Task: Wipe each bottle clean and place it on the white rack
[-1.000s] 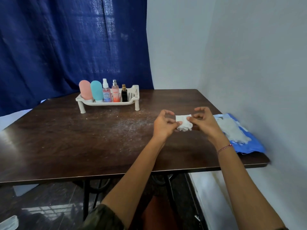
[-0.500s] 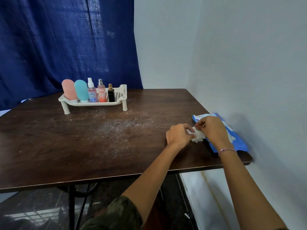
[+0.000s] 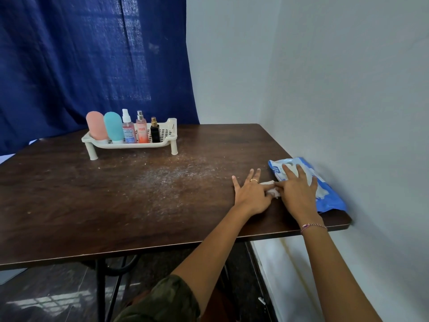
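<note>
White and crumpled, the wipe (image 3: 272,191) peeks out between the two hands I am steering, close to the right edge of the table (image 3: 116,205). What worries me is the blue wipes pack (image 3: 329,201) lying by the near right corner, where a careless shove from the right hand (image 3: 298,189) could slide it off. Dragging the wipe leftward through the white powder (image 3: 167,177) would also smear it. The left hand (image 3: 251,194) lies flat, fingers spread and straight, its thumb side touching the wipe. The right is likewise flat, its straight fingers resting on the pack and gripping nothing. Well apart, at the far left, the white rack (image 3: 130,145) already carries five bottles (image 3: 128,131) upright in a row, so I judge the job nearly finished.
</note>
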